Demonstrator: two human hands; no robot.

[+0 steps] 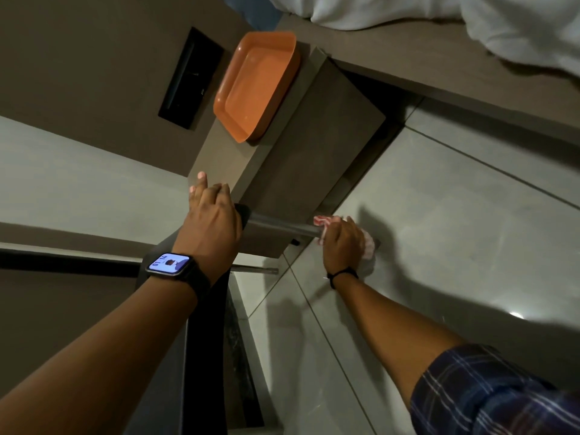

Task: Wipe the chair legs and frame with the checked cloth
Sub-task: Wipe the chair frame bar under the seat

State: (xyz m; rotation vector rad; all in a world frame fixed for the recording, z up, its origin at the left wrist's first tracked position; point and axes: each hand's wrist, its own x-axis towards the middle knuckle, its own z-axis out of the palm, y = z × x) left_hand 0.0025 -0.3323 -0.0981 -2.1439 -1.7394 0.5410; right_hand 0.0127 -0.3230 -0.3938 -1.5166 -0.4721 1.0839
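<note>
Left hand [213,215] on chair frame [241,215], right hand [342,240] gripping checked cloth [368,246] around leg [282,228]

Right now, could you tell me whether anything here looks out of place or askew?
Only the orange tray: it overhangs the edge of the brown nightstand. Otherwise nothing stands out; the right hand grips the checked cloth around the chair leg.

One head cam, wide-angle, tilted hard so floor tiles [439,230] run diagonal. Looks fwd and down along both forearms; left hand [213,221] and right hand [342,243] sit near mid-frame, close. No 2nd view.
</note>
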